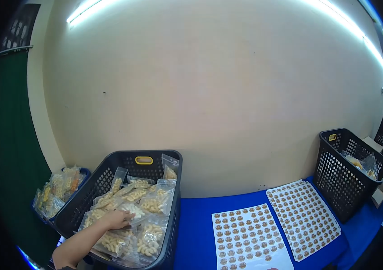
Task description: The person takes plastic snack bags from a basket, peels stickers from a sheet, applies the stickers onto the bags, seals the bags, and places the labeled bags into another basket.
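Inside the basket (171,240), lower left of the frame: a bag (134,209) of white bits, among other bags (152,205). Right at the fingertips of the left hand (118,219), to their right; well apart from the right hand (272,269), barely in view at the bottom edge by a sheet (247,231). Left fingers bent onto the bag; cannot tell if pinching. Right fingers: cannot tell. Bag partly hidden, long side maybe sideways; which way pointing, unclear.
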Demonstrator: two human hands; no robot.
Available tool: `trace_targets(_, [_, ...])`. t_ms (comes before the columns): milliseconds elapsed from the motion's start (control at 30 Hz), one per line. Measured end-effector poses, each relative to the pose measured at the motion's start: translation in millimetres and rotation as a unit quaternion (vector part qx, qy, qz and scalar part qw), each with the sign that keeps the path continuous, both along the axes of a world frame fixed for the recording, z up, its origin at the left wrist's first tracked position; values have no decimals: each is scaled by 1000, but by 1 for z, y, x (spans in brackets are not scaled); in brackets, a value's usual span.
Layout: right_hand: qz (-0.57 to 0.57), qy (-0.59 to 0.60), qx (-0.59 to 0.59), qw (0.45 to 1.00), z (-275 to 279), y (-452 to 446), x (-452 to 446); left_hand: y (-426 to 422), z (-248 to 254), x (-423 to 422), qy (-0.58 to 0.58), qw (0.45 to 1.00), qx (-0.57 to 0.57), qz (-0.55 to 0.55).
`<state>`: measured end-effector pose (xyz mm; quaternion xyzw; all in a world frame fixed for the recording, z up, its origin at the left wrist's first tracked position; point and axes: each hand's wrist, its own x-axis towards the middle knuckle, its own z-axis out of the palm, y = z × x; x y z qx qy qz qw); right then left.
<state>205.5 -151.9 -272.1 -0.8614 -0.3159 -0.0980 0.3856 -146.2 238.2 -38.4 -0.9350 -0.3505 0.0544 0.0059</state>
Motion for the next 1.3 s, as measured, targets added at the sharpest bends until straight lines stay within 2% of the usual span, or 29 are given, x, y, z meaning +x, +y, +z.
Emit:
trace_targets(100, [37,8,31,999,9,12,4,-21,22,24,-141,985,-2,101])
trace_targets(167, [48,1,35,998,13,18,7,-25,48,31,-200,966,103,125])
trace_targets(233, [56,4,68,996,22,24,6,-25,74,28,-351,911,175,127])
trace_targets(300, [65,14,93,993,30,33,3,-58,113,39,-561,800,184,105])
trace_targets(400, [105,18,112,988,51,51,-2,-126,138,57,-790,606,38,87])
trace_targets(467, [183,242,179,936,75,59,-12,-163,119,76,-816,574,-38,64])
trace_targets(533, [298,370,263,840,108,66,-21,-187,75,105,-791,590,-130,95])
trace_targets(567, [342,377,296,808,120,65,-19,-199,55,121,-776,576,-250,63])
trace_targets(600, [385,381,329,774,132,63,-17,-210,37,139,-729,611,-306,47])
trace_targets(667, [451,460,429,633,159,57,-11,-228,6,168,-660,629,-410,39])
trace_targets(733, [481,488,413,599,178,42,-6,-234,-22,182,-635,589,-500,35])
trace_targets(767, [477,482,418,604,177,35,-4,-236,-32,184,-621,575,-530,52])
trace_targets(833, [450,431,235,746,165,22,-2,-242,-48,189,-615,572,-540,58])
trace_targets(867, [420,440,199,768,157,18,-5,-244,-54,192,-612,567,-546,76])
trace_targets(933, [364,588,195,696,165,15,-18,-243,-63,195,-604,549,-569,100])
trace_targets(1000, [352,577,199,709,157,13,-23,-237,-78,198,-631,523,-568,76])
trace_targets(1067, [325,555,163,748,156,10,-24,-234,-84,201,-658,514,-546,73])
trace_targets(1133, [361,515,156,762,141,10,-18,-230,-79,202,-663,460,-579,113])
trace_targets(1200, [375,489,107,780,141,11,-16,-228,-81,204,-659,469,-570,144])
trace_targets(1300, [355,512,141,769,117,21,-17,-223,-96,214,-641,491,-562,180])
